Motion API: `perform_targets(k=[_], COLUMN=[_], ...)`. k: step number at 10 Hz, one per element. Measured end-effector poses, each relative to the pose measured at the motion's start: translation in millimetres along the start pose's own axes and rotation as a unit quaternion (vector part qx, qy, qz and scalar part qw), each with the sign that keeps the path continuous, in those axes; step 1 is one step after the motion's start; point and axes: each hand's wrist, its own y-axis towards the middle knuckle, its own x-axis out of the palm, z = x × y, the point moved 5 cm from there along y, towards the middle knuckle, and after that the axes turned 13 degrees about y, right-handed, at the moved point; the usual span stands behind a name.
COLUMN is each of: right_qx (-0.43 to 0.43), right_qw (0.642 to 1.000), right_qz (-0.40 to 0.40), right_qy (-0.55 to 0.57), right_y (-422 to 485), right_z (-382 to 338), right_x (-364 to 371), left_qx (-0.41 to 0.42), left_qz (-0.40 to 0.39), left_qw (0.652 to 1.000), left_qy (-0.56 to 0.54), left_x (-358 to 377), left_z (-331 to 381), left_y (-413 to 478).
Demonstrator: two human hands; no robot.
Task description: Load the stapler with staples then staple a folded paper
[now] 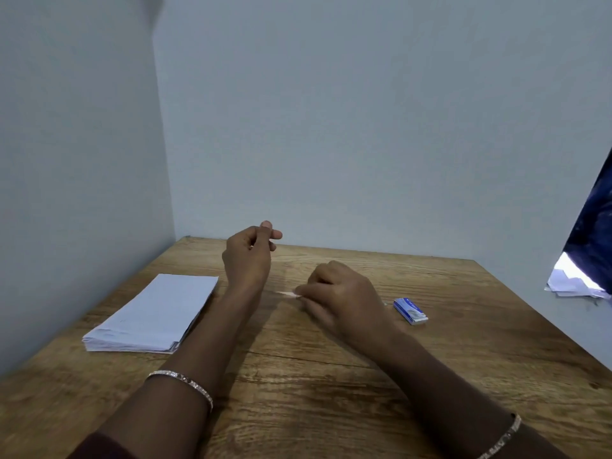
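Note:
My right hand (334, 293) rests low on the wooden table (331, 376), fingers pinched on a thin pale strip of staples (288, 294) that pokes out to the left. My left hand (248, 251) is raised above the table behind it, fingers curled, thumb against the index finger; nothing visible in it. A small blue and white staple box (410, 311) lies to the right of my right hand. A stack of folded white paper (152, 314) lies on the left side of the table. No stapler is visible; my hands may hide it.
Pale walls close the table in at the back and the left. At the right edge hangs a dark blue cloth (592, 226) with some loose white papers (573, 279) below it.

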Motion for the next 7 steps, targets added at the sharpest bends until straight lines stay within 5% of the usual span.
perform_targets(k=[2,4,6,7], right_qx=[-0.077,-0.015,0.084,0.16], right_qw=[0.976,0.976,0.982,0.985], right_qz=[-0.15,-0.198,-0.164,-0.064], right_qy=[-0.136,-0.09,0.029,0.025], right_y=[-1,-1,-2,-2], right_z=[-24,-18,-4,22], right_x=[34,46,40,16], left_qx=[-0.015,-0.022,-0.007,0.006], left_qz=[0.012,-0.006,-0.029,-0.026], left_qw=[1.0,1.0,0.999,0.998], left_qy=[0.009,0.012,0.037,0.059], left_x=[-3,0,3,2], left_z=[-5,-9,-8,-7], left_y=[3,4,0,-4])
